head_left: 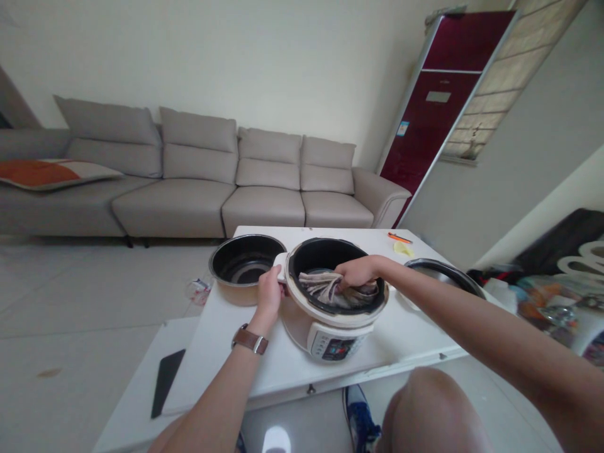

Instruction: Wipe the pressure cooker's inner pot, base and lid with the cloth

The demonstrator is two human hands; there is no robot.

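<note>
A white electric pressure cooker (296, 324) stands lidless on the table, its control panel facing me. My left hand (270, 290) is closed around the cooker's side handle (281, 267). Inside the dark cooker opening, my right hand (357, 273) grips a bunched, striped cloth (325, 286) near the inner wall; part of the cloth hangs below the fingers. Left of the cooker sits the removed inner pot (248, 294), black inside and tan outside. To the right, a round lid (436, 272) with a dark rim lies partly hidden behind my right forearm.
The white table (264, 358) has drawer knobs on its near edge. An orange-handled tool (400, 238) and a yellow-green scrap (402, 249) lie at its back right. A grey sofa (264, 204) stands beyond. My knee (425, 409) is close below the front edge.
</note>
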